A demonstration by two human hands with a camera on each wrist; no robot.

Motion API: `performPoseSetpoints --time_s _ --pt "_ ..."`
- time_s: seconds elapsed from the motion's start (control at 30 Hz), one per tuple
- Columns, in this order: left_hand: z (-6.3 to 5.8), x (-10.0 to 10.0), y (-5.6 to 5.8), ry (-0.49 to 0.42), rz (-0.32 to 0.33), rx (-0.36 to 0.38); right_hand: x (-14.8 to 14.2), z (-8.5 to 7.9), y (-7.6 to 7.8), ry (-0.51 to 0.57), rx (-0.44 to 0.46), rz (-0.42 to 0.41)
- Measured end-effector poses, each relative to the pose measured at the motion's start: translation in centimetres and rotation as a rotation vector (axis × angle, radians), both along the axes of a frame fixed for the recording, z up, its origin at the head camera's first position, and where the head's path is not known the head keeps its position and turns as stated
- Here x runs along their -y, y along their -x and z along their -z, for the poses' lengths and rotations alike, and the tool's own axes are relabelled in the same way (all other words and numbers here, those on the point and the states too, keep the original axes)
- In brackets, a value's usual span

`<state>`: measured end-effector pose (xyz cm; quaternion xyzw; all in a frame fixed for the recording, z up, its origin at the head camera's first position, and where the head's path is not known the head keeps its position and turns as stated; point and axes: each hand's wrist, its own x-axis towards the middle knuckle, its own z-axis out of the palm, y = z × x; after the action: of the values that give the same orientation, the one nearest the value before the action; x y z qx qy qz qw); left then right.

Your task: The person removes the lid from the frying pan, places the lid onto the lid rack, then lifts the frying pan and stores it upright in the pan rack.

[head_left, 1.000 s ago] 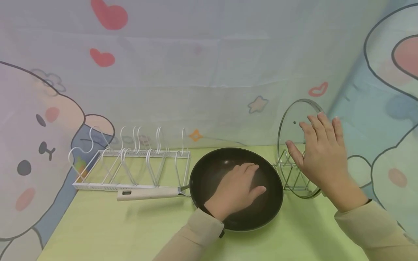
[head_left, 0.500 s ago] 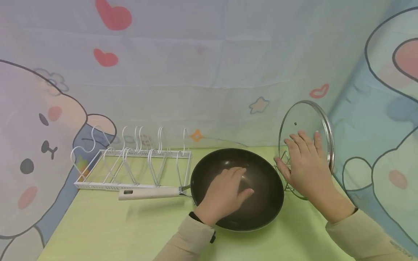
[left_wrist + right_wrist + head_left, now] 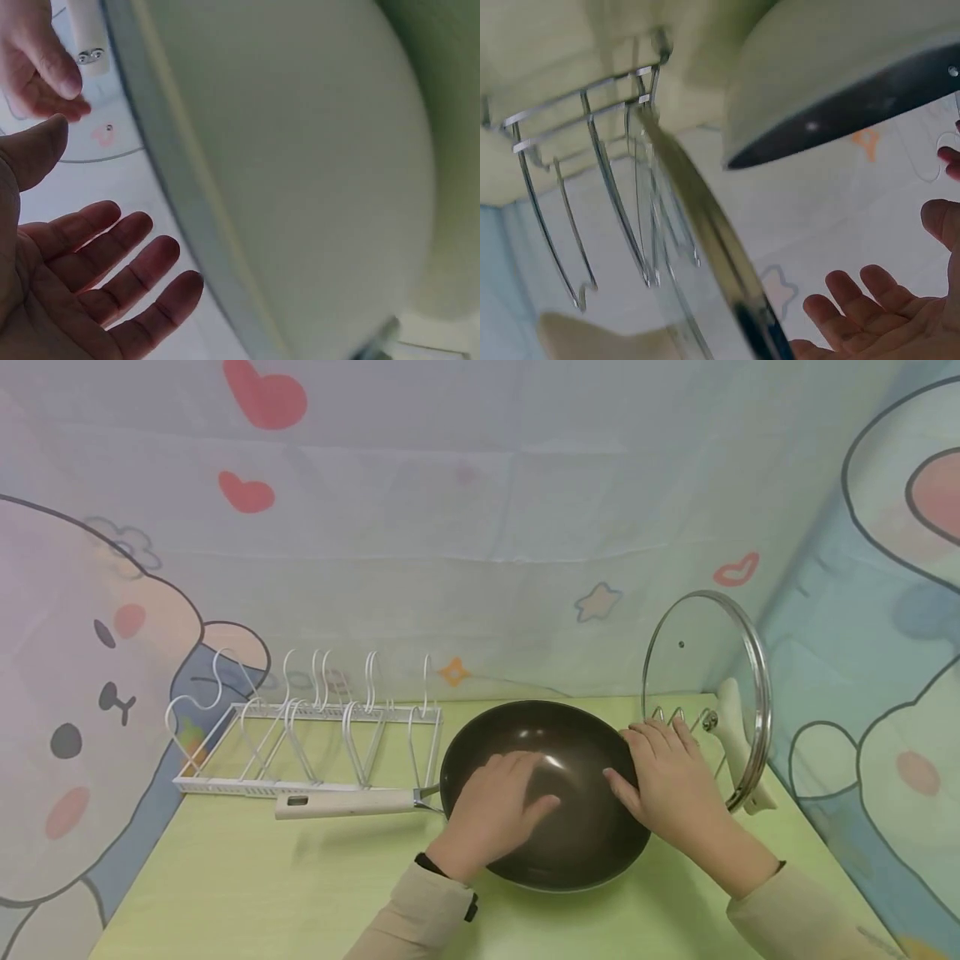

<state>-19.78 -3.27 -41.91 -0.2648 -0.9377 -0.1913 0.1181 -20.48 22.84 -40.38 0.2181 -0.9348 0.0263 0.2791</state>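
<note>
A dark frying pan (image 3: 570, 843) with a pale handle (image 3: 348, 803) stands in the middle of the head view, its handle pointing left. My left hand (image 3: 487, 818) hovers over its inside with loosely extended fingers; the left wrist view shows that palm (image 3: 67, 300) beside the pan's pale outer side (image 3: 315, 172). At the pan's right rim is my right hand (image 3: 671, 785), its fingers relaxed and overlapping the rim. Both hands hold nothing. Right of it, a glass lid (image 3: 697, 664) with a steel rim and pale handle (image 3: 737, 735) stands upright in a small wire rack (image 3: 604, 184).
A white wire rack (image 3: 330, 713) with several curved dividers stands behind the pan handle on the left. The green table (image 3: 255, 877) meets a printed cloth backdrop (image 3: 450, 510) at the back and sides.
My right hand has moved left and down, from in front of the lid to the pan's right rim. My left hand has drifted left over the pan. Pan, lid and racks stay put.
</note>
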Motion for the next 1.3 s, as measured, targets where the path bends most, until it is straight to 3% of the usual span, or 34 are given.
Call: performPoseSetpoints --time_s 0.23,0.6,0.83,1.3 --pt "1.3 2.0 -0.1 -0.061 -0.007 0.012 0.7 2.0 -1.0 0.011 0.101 0.009" --pt "2.6 6.1 -0.8 -0.107 -0.05 -0.046 2.6 4.4 -2.7 0.12 0.083 -0.092" --pt "3.5 10.2 -1.4 -0.026 -0.127 -0.039 4.4 5.5 -3.8 0.141 0.02 -0.233" --pt "5.0 14.3 -1.1 0.156 -0.165 -0.222 6.4 6.8 -5.3 0.197 -0.024 -0.429"
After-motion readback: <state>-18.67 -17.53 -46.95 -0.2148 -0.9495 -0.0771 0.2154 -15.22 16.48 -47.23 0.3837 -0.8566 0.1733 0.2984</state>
